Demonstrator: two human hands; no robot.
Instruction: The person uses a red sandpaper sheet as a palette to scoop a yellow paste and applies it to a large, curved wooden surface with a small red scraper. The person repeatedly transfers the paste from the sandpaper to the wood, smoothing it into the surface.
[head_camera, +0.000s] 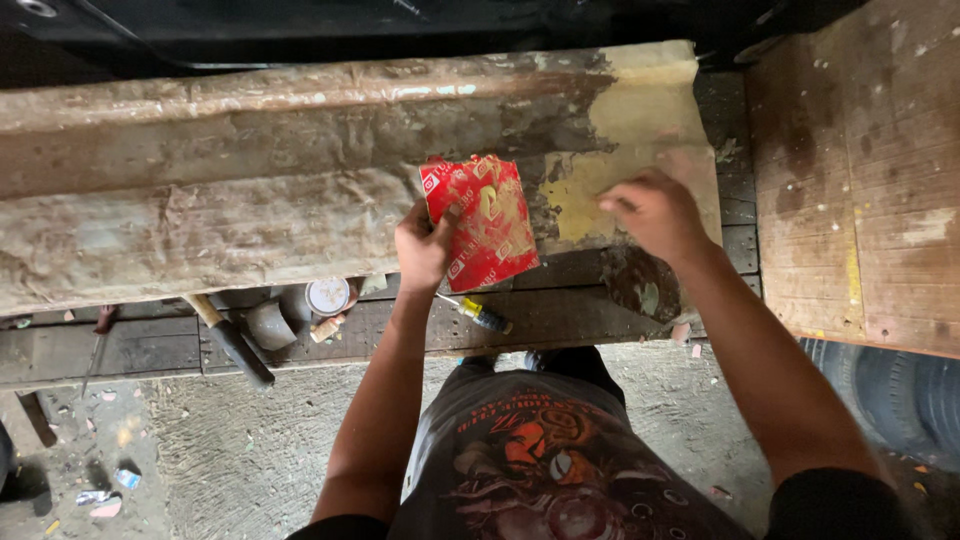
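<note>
Overhead: a red cardboard piece (480, 222) gripped against a long, filler-coated panel (250, 190).
Thin, light and fairly stiff by the look of it, the smeared card is best pinched at a clean edge; the left hand (422, 248) clamps its lower left side, while the right hand (655, 212), fingers curled and empty, presses the yellowish patch (640, 130) beside it. Below the left hand lie a hammer (232, 342) and a screwdriver (482, 316).
</note>
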